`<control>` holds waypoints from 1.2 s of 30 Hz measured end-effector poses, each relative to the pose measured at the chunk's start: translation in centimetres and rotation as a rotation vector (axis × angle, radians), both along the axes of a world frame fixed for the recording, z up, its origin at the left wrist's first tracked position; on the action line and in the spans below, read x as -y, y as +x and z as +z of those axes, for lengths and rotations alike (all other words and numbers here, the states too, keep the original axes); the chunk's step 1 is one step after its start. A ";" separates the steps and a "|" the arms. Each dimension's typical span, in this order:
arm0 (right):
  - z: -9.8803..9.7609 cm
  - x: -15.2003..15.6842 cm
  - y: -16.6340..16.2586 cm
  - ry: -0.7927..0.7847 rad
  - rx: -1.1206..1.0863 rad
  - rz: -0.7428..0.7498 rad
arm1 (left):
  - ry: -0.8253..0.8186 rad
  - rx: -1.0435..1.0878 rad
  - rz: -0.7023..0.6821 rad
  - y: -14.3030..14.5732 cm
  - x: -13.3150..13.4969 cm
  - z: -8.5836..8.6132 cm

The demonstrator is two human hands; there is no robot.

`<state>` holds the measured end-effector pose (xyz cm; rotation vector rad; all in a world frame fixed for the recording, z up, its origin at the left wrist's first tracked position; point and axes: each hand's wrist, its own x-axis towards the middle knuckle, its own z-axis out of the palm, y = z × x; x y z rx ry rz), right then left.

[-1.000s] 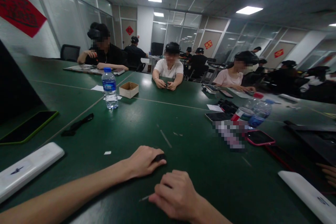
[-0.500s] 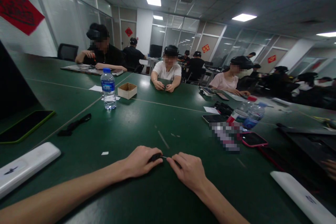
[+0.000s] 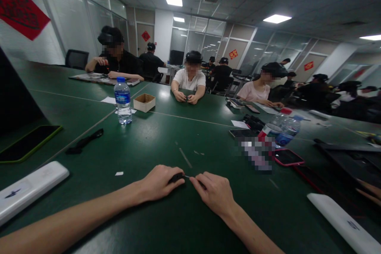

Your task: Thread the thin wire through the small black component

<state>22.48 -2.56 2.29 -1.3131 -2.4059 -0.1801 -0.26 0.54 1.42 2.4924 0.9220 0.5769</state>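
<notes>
My left hand (image 3: 159, 182) rests on the green table (image 3: 166, 139) with its fingers closed around a small black part (image 3: 176, 177). My right hand (image 3: 214, 194) is right beside it, fingers pinched on a thin metal pin (image 3: 187, 176) whose tip meets the black part. Both forearms lie on the table near its front edge.
A water bottle (image 3: 123, 100) and small cardboard box (image 3: 145, 102) stand at mid-left. A black strap (image 3: 85, 141), a phone in a green case (image 3: 28, 143) and a white bar (image 3: 28, 189) lie left. Bottles (image 3: 282, 130), phones (image 3: 287, 157) and another white bar (image 3: 342, 219) lie right. Several people sit across.
My right hand moved up from the near edge to meet my left hand, bringing the thin pin to the black part. Over the last half second both hands stayed still.
</notes>
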 end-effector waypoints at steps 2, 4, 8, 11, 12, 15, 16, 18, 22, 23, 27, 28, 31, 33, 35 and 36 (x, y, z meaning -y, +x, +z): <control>0.0 0.0 0.0 0.006 0.005 0.003 | -0.001 -0.010 0.001 0.0 0.0 0.0; 0.0 -0.1 0.1 0.023 0.017 0.003 | 0.002 -0.018 0.001 0.1 0.0 0.0; 0.0 0.0 0.0 0.091 0.048 0.008 | 0.016 -0.021 0.003 0.2 -0.1 -0.5; 0.0 0.2 -0.1 0.116 0.062 0.009 | 0.021 -0.033 -0.001 0.3 -0.1 -0.7; 0.0 0.3 -0.1 0.119 0.064 0.006 | 0.022 -0.036 -0.001 0.3 -0.1 -0.7; 0.0 0.3 -0.1 0.122 0.053 0.004 | 0.027 -0.041 0.012 0.3 0.1 -0.5; 0.0 0.3 0.0 0.124 0.043 0.008 | 0.028 -0.042 0.015 0.3 0.2 -0.4; 0.0 0.3 0.2 0.137 0.014 0.014 | 0.032 -0.039 0.022 0.3 0.4 -0.2; 0.0 1.0 -0.2 0.190 -0.058 0.070 | 0.011 -0.006 0.020 0.4 0.3 -0.2; -0.1 1.4 -0.7 0.208 -0.068 0.130 | -0.005 0.003 0.026 0.4 0.2 -0.2; -0.5 3.0 -3.2 0.298 -0.058 0.421 | -0.053 0.016 0.033 0.5 -0.2 -0.2; -0.6 3.1 -3.5 0.294 -0.048 0.426 | -0.052 0.016 0.025 0.5 -0.2 -0.1; -0.4 2.4 -2.8 0.265 -0.035 0.304 | -0.046 0.018 0.015 0.5 0.1 0.0; -0.1 1.6 -1.4 0.253 -0.033 0.208 | -0.046 0.017 0.012 0.5 0.3 0.1; 0.1 0.9 -0.2 0.250 -0.031 0.137 | -0.036 0.023 0.010 0.5 0.5 0.0; 0.2 0.6 0.3 0.248 -0.029 0.112 | -0.029 0.030 0.011 0.6 0.6 0.0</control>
